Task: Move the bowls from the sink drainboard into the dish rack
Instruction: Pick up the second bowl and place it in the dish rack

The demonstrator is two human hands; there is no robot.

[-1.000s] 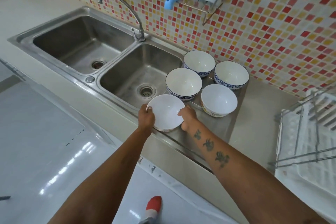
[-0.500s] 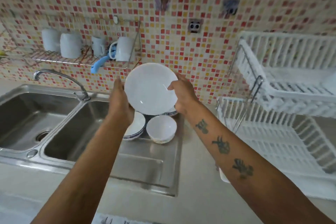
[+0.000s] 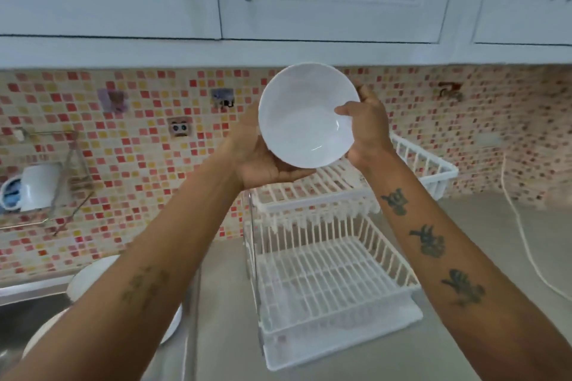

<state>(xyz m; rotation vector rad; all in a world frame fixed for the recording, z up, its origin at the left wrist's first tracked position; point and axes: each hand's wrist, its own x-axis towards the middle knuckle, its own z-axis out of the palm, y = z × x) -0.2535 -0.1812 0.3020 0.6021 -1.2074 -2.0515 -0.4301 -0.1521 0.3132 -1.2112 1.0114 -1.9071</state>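
Since half a second ago you have carried the white bowl [image 3: 306, 116] away from the drainboard to the right and higher, and now it is in the air above the upper tier of the white dish rack [image 3: 328, 275]. Your left hand [image 3: 263, 158] supports it from below and at the left edge with the palm cupped; your right hand [image 3: 366, 130] grips the right rim, with the thumb inside the bowl. The bowl is tilted, so its inside faces you. Other bowls [image 3: 89, 277] remain at the lower left, partly hidden behind your left arm. I judge this is the transport step for the first bowl. Next you need to lower it into one tier, and both look empty
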